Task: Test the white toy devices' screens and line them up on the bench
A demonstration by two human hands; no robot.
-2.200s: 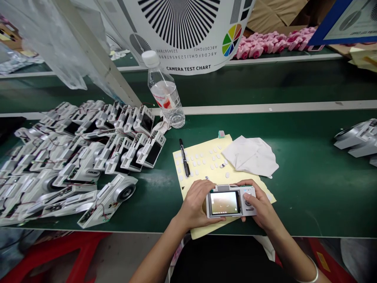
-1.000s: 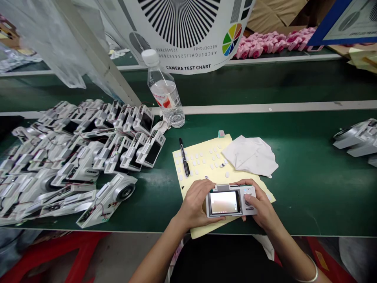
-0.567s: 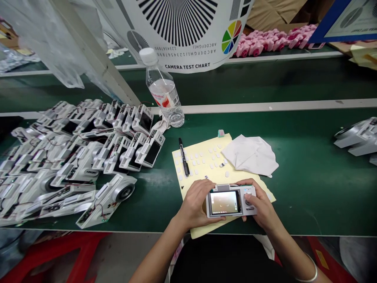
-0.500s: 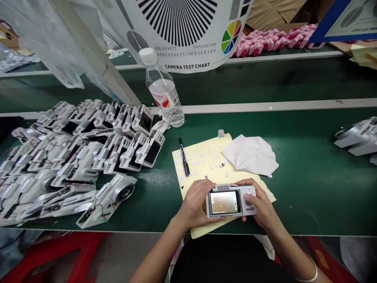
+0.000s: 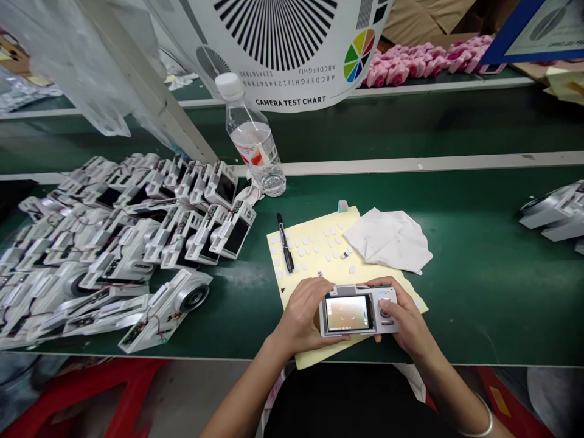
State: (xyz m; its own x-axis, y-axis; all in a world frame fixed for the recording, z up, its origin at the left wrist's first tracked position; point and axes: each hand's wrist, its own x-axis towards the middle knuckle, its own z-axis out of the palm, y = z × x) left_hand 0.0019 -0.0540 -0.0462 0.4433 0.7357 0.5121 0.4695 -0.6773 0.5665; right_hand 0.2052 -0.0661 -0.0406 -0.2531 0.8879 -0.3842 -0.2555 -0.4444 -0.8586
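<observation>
Both my hands hold a small white camera (image 5: 357,311) over the near edge of the green table, its lit screen facing me. My left hand (image 5: 298,319) wraps round the camera's left end. My right hand (image 5: 407,323) grips the right end, thumb resting on the round buttons beside the screen. Under the camera lies a pale yellow sheet (image 5: 314,255) dotted with small white stickers. A black marker (image 5: 285,243) lies on the sheet's left edge and a folded white cloth (image 5: 389,239) on its right corner.
A heap of several unfinished white cameras (image 5: 114,243) covers the table's left side. A water bottle (image 5: 253,139) stands behind the sheet. A camera test chart (image 5: 292,48) hangs at the back. More white cameras (image 5: 554,213) lie at the right edge, pink parts (image 5: 420,64) on the far shelf.
The camera screen went blank white a second ago and shows a framed live view again. Hands and camera have hardly moved.
</observation>
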